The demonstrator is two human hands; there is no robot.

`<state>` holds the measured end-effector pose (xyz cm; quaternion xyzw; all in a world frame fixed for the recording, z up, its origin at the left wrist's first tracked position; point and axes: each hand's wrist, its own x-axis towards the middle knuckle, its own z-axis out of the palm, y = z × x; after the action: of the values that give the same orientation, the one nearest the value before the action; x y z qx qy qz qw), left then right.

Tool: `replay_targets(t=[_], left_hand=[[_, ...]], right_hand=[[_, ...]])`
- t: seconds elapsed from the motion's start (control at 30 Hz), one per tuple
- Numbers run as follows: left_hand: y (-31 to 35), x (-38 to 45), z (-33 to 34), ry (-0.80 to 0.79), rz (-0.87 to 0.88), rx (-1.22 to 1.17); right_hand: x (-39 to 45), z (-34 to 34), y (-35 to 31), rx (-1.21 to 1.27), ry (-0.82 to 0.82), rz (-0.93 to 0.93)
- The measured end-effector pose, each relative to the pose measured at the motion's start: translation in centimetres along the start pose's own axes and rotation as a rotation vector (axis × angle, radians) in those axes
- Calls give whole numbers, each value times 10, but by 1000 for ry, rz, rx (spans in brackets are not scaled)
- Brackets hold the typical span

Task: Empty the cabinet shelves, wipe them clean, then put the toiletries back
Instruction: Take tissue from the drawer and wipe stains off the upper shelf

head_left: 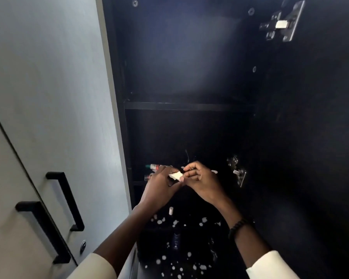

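- Your cabinet point(189, 67) is black inside, shelf point(187, 106) included.
- The door point(48, 87) at left of frame is pale grey, with black handles point(66, 200).
- Both hinges point(281, 22) at right are silver.
- Between your hands sits a white scrap point(176, 175).
- Behind them lies a tube point(156, 167), white with green and red.
- Your sleeves point(270, 266) are cream; your right wrist wears a black bead bracelet point(237, 227).
- Lower centre of frame shows white speckles point(169, 264) on black.

I see two black handles point(66, 200) on the grey doors point(48, 97) at left, a beaded bracelet point(237, 226).
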<state>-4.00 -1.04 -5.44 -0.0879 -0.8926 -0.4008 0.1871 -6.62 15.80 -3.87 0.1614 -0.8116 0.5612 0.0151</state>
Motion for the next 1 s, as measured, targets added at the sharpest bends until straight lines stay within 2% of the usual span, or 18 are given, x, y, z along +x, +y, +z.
replay_targets(t=[0.13, 0.27, 0.37, 0.53, 0.63, 0.7, 0.8, 1.0], left_hand=[[-16, -7, -20, 108, -23, -44], [0, 14, -44, 176, 57, -80], [33, 35, -69, 271, 176, -98], [87, 61, -114, 370, 369, -63], [102, 81, -131, 375, 398, -60], [105, 92, -136, 381, 377, -13], [104, 100, -136, 367, 329, 18], [95, 94, -130, 336, 270, -7]], right_hand=[[3, 16, -8, 45, -33, -2], [11, 25, -42, 176, -66, -96], [21, 13, -82, 170, 29, -223], [32, -18, -149, -37, 275, -546], [53, -34, -173, -140, 426, -645], [69, -40, -177, -271, 475, -634], [87, -42, -172, -431, 465, -555], [93, -38, -164, -486, 466, -518]])
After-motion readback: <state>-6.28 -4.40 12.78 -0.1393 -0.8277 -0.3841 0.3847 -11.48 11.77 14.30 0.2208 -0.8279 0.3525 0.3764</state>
